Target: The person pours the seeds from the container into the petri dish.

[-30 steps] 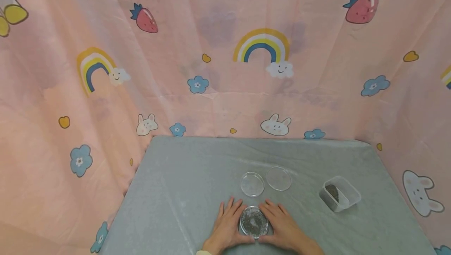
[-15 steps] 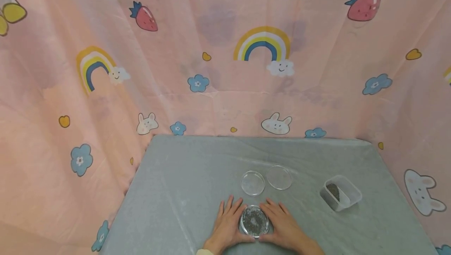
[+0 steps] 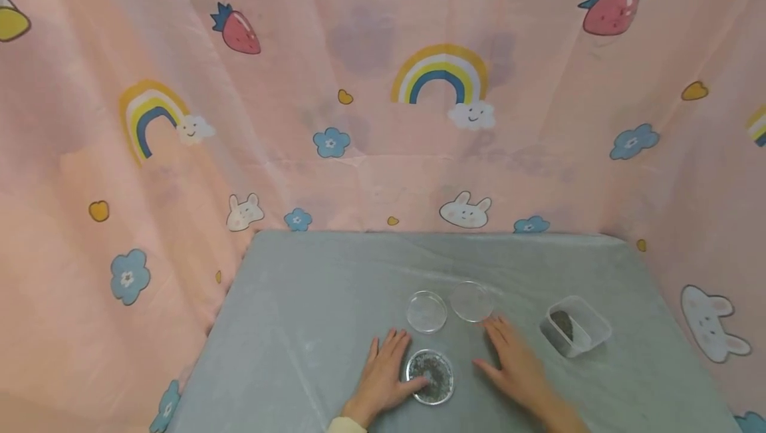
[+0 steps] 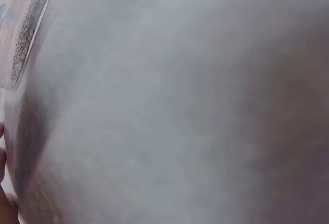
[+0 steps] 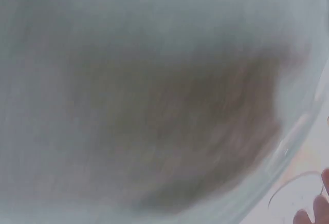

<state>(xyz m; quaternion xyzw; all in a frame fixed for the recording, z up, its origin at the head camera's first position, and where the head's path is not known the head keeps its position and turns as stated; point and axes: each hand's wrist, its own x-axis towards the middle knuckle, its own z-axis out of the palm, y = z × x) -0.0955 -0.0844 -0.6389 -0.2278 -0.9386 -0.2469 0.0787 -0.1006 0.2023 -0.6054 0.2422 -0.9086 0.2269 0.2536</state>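
Note:
A round clear petri dish point(image 3: 439, 383) filled with dark grains and pale specks sits near the front of the table in the head view. My left hand point(image 3: 383, 374) lies along its left side, fingers straight, with the thumb reaching over the rim above the grains. Farther right, my right hand point(image 3: 514, 361) stretches forward with spread fingers. Its fingertips are right at the near rim of a clear round lid or dish point(image 3: 472, 301). Beside that lies another clear round dish point(image 3: 427, 312). In the right wrist view only fingertips point(image 5: 321, 209) show, at the lower right corner.
A clear rectangular tub point(image 3: 589, 333) with dark grains and a pale divider-like piece inside stands to the right of my right hand. Grey cloth covers the table point(image 3: 317, 287). A pink patterned curtain point(image 3: 371, 187) hangs along the back and sides.
My right hand has left the right side of the filled dish and moved right and forward to the clear lid. My left thumb has come over the dish's rim.

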